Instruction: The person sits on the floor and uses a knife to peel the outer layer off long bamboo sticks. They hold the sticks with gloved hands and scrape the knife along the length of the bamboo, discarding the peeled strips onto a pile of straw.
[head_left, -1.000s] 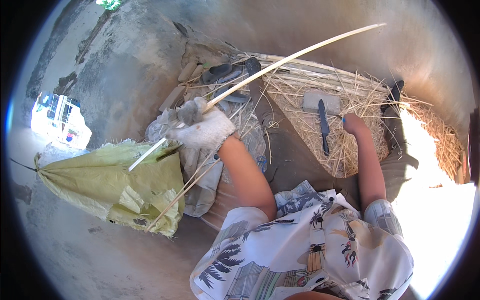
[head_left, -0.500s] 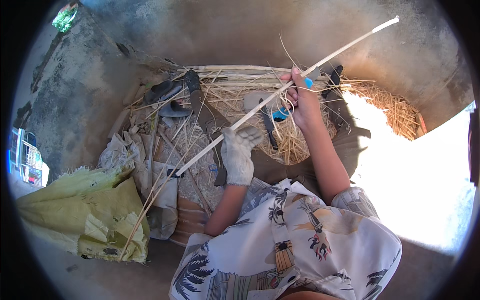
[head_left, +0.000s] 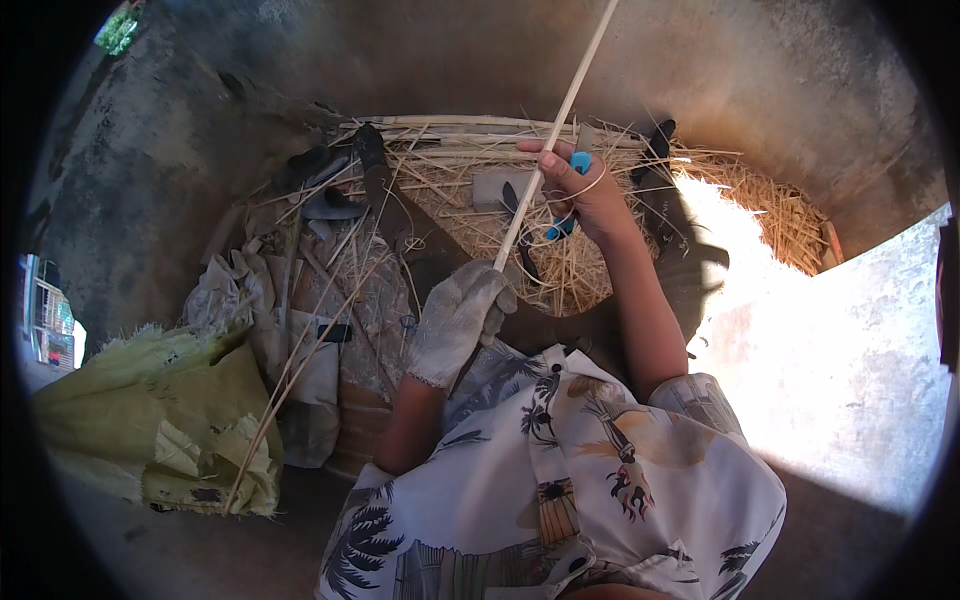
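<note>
A long, pale, thin cane or split-bamboo stick (head_left: pixel 572 92) slants up and away in front of me, its far tip outside the picture. My left hand (head_left: pixel 455 322), in a whitish work glove, is closed around its near end. Farther up, my bare right hand (head_left: pixel 588 198) steadies the stick at the thumb, with the index finger stretched out past it. That hand is also wrapped round a blue-handled tool (head_left: pixel 580 161), apparently a knife, with a greyish blade above the fingers. My palm hides most of the handle. A thin pale strip curls around this hand.
Straw-coloured shavings (head_left: pixel 780 215) cover the floor between and beyond my outstretched legs. Long canes (head_left: pixel 470 122) lie along the wall. A dark long tool (head_left: pixel 522 235) and a greyish block (head_left: pixel 492 190) rest among the shavings. A yellow-green sack (head_left: pixel 150 420) stands left.
The stick has swung steeper, its far tip leaving the picture. My gloved left hand went from open fingers beside the stick to closed around its near end.
</note>
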